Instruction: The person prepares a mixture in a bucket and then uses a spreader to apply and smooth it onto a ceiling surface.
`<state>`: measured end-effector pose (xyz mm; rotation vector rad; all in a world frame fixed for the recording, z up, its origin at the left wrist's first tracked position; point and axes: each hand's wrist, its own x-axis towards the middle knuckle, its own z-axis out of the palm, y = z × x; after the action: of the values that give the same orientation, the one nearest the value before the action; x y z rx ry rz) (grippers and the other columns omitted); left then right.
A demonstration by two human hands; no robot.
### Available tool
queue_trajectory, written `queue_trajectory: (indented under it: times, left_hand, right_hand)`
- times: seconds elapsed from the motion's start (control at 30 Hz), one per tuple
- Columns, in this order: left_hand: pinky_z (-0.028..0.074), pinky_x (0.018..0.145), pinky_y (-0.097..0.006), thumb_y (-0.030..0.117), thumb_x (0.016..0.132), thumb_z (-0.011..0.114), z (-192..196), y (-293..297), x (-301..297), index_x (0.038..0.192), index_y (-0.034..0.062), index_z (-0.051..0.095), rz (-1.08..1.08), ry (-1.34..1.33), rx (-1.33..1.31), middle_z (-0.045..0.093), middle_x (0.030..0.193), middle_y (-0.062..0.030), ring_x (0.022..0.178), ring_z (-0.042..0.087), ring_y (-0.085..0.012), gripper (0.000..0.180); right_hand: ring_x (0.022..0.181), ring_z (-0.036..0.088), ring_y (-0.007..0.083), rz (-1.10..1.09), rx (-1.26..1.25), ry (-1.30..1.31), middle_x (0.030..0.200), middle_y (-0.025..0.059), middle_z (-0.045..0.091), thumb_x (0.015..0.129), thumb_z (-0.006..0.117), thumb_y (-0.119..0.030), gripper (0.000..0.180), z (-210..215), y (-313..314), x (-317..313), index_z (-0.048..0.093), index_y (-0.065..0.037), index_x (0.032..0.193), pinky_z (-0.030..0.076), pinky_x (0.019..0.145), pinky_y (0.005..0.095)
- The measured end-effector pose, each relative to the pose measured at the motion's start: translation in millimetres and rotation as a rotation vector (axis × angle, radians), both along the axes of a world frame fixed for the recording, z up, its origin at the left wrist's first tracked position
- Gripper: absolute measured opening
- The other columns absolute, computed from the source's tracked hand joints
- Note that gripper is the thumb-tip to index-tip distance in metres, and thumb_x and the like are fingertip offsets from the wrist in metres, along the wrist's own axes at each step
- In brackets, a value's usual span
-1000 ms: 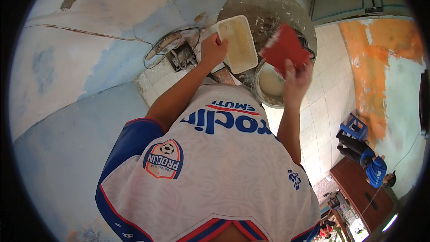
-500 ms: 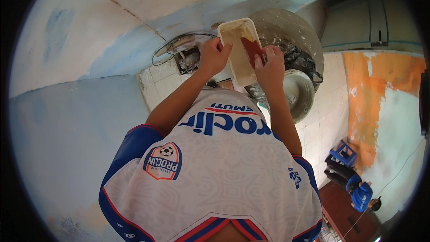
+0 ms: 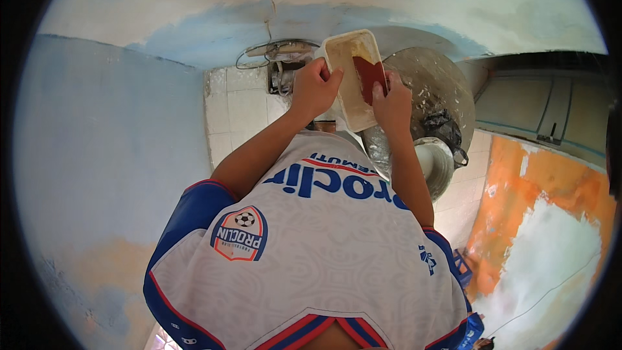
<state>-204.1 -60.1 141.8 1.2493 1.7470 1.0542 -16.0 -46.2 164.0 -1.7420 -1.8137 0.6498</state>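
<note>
A cream rectangular plastic tub [image 3: 352, 105] is held up in front of my waist, with pale paste smeared over its inside. My left hand [image 3: 315, 91] grips the tub's left rim, thumb over the edge and fingers wrapped round the outside. In my right hand [image 3: 392, 105] is a reddish-brown flat spreader [image 3: 369, 79], pinched between thumb and fingers. The spreader's blade lies inside the tub, near its right wall. Whether the blade presses on the paste I cannot tell. Part of the spreader is hidden by my right fingers.
Beyond my right hand stands a grey round surface [image 3: 447, 74] spattered with white. A black plastic bag [image 3: 442, 124] and a round bucket [image 3: 440, 167] are beside it. A looped cable [image 3: 243, 61] lies by the patchy blue wall [image 3: 110, 129]. A person in blue [image 3: 475, 329] shows at lower right.
The whole view has turned, so walls and floor shift. Both hands keep their hold on tub and spreader. The person at lower right is now mostly out of view.
</note>
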Motion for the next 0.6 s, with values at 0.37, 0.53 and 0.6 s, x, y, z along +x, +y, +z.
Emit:
queue_trajectory:
  times: [0.37,0.53,0.6]
  left_hand:
    - [0.045,0.064,-0.031,0.045,0.105,0.046,-47.3,-29.6,-34.6,0.087,0.0059,0.06,0.231,-0.524,0.106,0.062,0.072,-0.0035,0.066,0.061,-0.0155,0.045]
    - [0.044,0.083,-0.039,0.073,0.1,0.028,-85.9,-57.5,-46.2,0.12,0.009,0.056,0.463,-1.037,-0.26,0.068,0.098,-0.0064,0.093,0.063,-0.0205,0.072]
    - [0.043,0.097,-0.045,0.082,0.094,0.024,-86.7,-63.5,-32.2,0.141,0.0098,0.047,0.397,-1.122,-0.293,0.064,0.126,-0.0115,0.118,0.058,-0.0253,0.089]
  right_hand:
    - [0.079,0.069,0.0424,0.22,0.035,-0.027,0.086,0.0239,0.07,0.089,0.063,-0.011,0.021,44.1,-0.7,5.9,0.065,0.0,0.107,0.053,0.072,0.0482]
    - [0.075,0.07,0.0399,0.269,-0.053,0.15,0.084,0.0228,0.07,0.088,0.065,-0.007,0.019,75.2,-11.6,9.6,0.065,0.0,0.106,0.053,0.07,0.0426]
    - [0.074,0.07,0.038,0.304,-0.082,0.231,0.083,0.022,0.069,0.088,0.066,-0.007,0.019,85.7,-14.0,11.8,0.065,0.0,0.106,0.053,0.069,0.0407]
